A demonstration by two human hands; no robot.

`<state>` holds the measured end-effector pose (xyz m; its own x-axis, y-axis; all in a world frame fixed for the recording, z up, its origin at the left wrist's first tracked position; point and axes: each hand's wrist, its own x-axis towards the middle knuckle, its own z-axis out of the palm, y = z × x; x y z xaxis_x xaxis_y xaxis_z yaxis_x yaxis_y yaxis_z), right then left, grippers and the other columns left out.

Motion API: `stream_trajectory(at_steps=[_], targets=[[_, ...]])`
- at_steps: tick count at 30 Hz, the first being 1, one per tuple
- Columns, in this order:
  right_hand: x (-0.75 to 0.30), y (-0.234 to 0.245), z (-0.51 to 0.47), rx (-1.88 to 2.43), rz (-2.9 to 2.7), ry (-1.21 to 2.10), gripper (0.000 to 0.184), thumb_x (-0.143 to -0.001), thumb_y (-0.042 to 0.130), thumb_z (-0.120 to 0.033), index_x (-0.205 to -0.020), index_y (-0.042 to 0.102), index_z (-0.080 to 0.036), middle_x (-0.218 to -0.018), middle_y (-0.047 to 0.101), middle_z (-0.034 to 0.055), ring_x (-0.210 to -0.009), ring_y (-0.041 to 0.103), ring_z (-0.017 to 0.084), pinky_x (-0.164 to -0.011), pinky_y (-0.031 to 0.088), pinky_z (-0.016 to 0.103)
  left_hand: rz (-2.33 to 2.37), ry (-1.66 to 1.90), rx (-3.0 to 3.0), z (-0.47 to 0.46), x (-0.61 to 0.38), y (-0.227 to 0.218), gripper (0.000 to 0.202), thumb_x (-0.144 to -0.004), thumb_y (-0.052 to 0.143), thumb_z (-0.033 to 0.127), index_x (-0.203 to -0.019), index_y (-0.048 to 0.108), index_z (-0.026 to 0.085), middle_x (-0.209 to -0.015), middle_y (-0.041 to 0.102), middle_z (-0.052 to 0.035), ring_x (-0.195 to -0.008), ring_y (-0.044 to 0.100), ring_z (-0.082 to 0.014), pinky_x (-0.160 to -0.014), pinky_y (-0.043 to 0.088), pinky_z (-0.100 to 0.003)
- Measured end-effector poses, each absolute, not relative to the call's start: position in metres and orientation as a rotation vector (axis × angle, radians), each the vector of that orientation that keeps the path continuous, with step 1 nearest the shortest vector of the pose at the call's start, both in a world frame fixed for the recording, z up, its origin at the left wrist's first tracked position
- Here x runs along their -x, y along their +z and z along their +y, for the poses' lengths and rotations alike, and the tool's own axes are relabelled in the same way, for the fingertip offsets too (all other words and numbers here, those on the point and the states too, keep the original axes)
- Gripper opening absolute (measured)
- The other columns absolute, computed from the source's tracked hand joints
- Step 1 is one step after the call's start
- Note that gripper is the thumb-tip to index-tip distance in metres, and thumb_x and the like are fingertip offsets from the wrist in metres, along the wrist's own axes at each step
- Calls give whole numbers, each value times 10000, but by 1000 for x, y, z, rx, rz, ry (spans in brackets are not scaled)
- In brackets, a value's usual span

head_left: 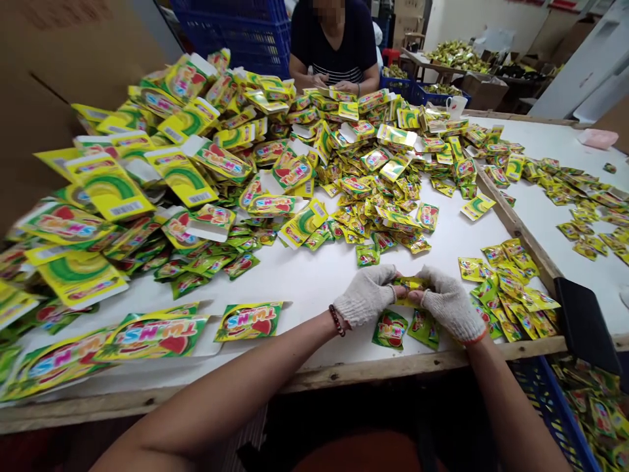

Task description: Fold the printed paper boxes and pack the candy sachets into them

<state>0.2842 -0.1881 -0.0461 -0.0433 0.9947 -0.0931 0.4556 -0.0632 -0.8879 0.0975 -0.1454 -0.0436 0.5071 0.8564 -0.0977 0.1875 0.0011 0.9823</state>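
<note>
Both my hands wear white knit gloves with bare fingertips. My left hand [366,295] and my right hand [449,305] meet over the near edge of the white table [304,275], fingers pinched on a small stack of yellow candy sachets [409,284] held between them. Two green sachets [390,328] lie flat just below my hands. A loose pile of yellow sachets [508,295] sits right of my right hand. Flat yellow-green display boxes [147,337] lie to the left of my left hand.
A big heap of flat boxes and sachets [246,157] covers the table's far and left parts. A person in a dark top [337,46] works at the far end. Blue crates [565,413] with sachets stand at lower right. A second table [565,196] adjoins right.
</note>
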Motion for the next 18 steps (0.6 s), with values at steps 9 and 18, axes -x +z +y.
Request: stream_trajectory(at_steps=[9, 18], targets=[[-267, -37, -196, 1483, -1204, 1513, 385, -745, 714, -460, -983, 552, -206, -851, 669, 15, -666, 650, 171, -575, 552, 285, 1136, 715, -2053, -129, -68, -18, 135, -823, 620, 293, -886, 643, 176, -854, 667, -34, -812, 604, -169, -748, 483, -274], [-267, -41, -197, 1526, -1329, 1216, 383, -769, 698, -376, -1091, 597, -195, -872, 719, 36, -739, 665, 181, -609, 516, 254, 2302, 11, -2151, -72, 20, 33, 382, -850, 519, 294, -1218, 520, 192, -942, 685, -141, -897, 663, -329, -724, 480, -379]])
